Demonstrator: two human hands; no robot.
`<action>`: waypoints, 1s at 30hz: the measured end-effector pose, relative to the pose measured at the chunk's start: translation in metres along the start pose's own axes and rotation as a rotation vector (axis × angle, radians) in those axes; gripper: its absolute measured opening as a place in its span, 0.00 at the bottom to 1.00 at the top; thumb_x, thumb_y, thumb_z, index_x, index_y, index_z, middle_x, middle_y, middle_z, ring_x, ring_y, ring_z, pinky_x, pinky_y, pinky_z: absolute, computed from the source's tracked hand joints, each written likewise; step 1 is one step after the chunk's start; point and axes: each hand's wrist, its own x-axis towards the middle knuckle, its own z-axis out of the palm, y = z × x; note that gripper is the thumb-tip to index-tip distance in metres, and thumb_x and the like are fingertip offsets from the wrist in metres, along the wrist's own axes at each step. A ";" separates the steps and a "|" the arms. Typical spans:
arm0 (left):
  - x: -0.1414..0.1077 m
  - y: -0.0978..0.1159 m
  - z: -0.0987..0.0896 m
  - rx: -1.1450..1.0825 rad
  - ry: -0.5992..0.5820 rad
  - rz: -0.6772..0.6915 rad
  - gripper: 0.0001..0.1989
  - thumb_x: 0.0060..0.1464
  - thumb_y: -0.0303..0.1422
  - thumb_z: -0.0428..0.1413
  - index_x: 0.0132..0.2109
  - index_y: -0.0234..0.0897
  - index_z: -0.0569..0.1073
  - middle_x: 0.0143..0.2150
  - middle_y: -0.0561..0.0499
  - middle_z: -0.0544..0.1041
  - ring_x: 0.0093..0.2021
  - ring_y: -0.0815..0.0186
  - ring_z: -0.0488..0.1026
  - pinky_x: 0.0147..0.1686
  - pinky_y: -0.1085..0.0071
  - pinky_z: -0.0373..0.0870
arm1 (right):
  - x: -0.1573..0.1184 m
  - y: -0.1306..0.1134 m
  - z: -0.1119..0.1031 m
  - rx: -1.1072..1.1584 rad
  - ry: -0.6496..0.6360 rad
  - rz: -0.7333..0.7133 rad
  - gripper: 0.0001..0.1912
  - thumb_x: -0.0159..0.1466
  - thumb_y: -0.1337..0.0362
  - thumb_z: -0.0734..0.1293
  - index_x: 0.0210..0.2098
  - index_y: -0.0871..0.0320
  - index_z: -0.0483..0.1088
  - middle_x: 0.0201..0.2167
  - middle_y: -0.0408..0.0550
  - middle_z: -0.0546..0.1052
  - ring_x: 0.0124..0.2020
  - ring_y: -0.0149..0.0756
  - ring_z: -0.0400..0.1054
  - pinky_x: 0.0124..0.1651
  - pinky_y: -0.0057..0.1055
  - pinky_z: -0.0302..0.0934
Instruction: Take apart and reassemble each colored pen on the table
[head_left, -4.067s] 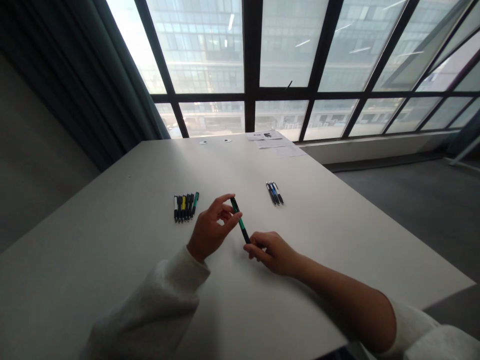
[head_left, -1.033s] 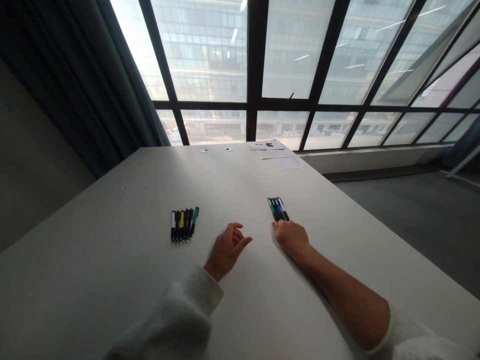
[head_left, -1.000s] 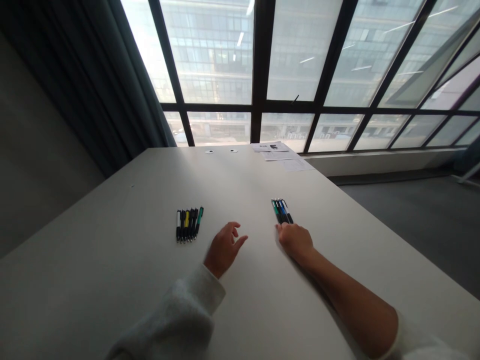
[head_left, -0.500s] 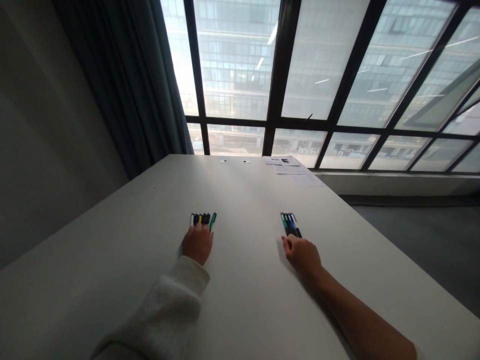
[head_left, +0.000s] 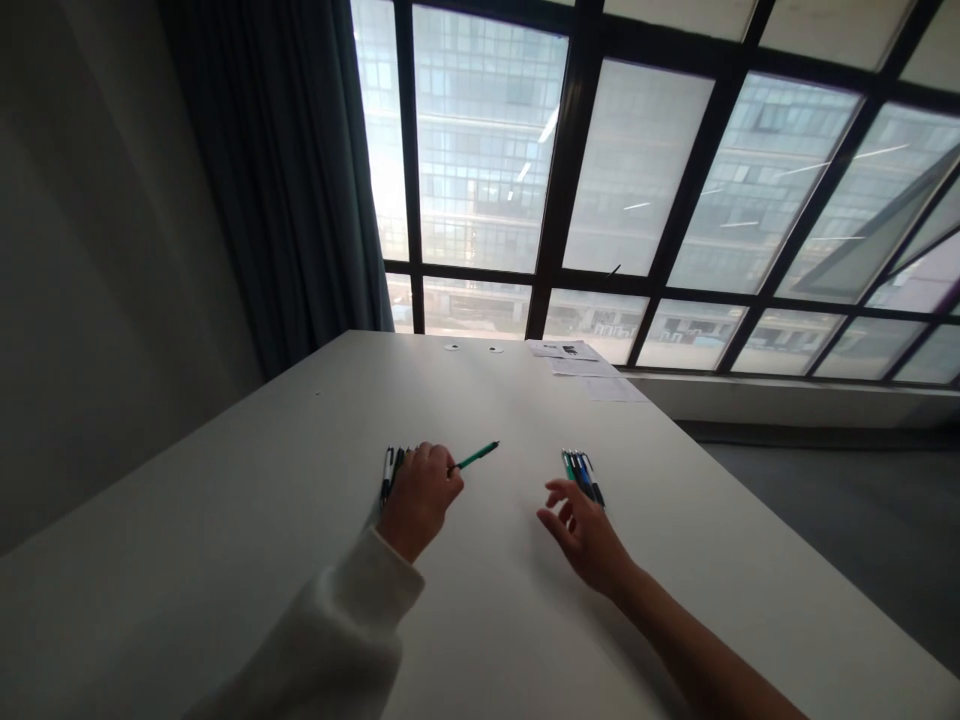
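A person stands at a white tabletop with two bunches of pens laid out on it, and one pen is off the surface and in hand. The left hand is curled closed around a slim green pen, whose tip pokes out past the thumb side and points toward the right, held just above the tabletop. That hand sits over the left bunch of pens, hiding most of it; only a white-ended pen and a dark one beside it show clearly, so the count there cannot be told. The right hand is open with its fingers spread, palm down, just beside and below the right bunch of pens, a tight row of blue, teal and black barrels lying close together. It has hold of nothing, and no finger clearly touches the row. As things lie, the right bunch sits undisturbed and together, while the green pen is the only one held. Farther off, at the far end of the tabletop, lie some sheets of paper and two small round discs.
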 end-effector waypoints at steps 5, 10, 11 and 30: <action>-0.022 0.030 -0.064 -0.533 0.040 0.227 0.09 0.64 0.37 0.47 0.42 0.39 0.70 0.40 0.48 0.74 0.38 0.61 0.73 0.37 0.65 0.73 | 0.027 -0.072 -0.038 0.521 0.197 -0.045 0.21 0.66 0.55 0.66 0.56 0.55 0.65 0.45 0.51 0.76 0.37 0.36 0.73 0.39 0.36 0.72; -0.041 0.034 -0.105 -0.716 0.086 0.192 0.09 0.62 0.39 0.53 0.44 0.41 0.73 0.40 0.49 0.77 0.38 0.62 0.76 0.37 0.67 0.75 | 0.024 -0.118 -0.070 0.649 0.349 -0.067 0.09 0.63 0.61 0.72 0.42 0.56 0.75 0.34 0.47 0.78 0.35 0.36 0.75 0.39 0.34 0.72; -0.043 0.033 -0.110 -0.735 0.105 0.178 0.08 0.61 0.39 0.55 0.43 0.41 0.73 0.39 0.49 0.78 0.37 0.62 0.76 0.37 0.67 0.75 | 0.021 -0.121 -0.072 0.662 0.368 -0.075 0.11 0.62 0.62 0.72 0.44 0.55 0.75 0.35 0.46 0.78 0.35 0.35 0.75 0.39 0.33 0.73; -0.057 0.034 -0.124 -1.392 0.257 -0.023 0.10 0.49 0.36 0.66 0.38 0.37 0.80 0.40 0.45 0.84 0.37 0.57 0.82 0.36 0.67 0.83 | -0.009 -0.137 -0.088 0.635 0.399 -0.285 0.10 0.64 0.72 0.69 0.41 0.53 0.77 0.38 0.49 0.76 0.33 0.37 0.72 0.32 0.35 0.70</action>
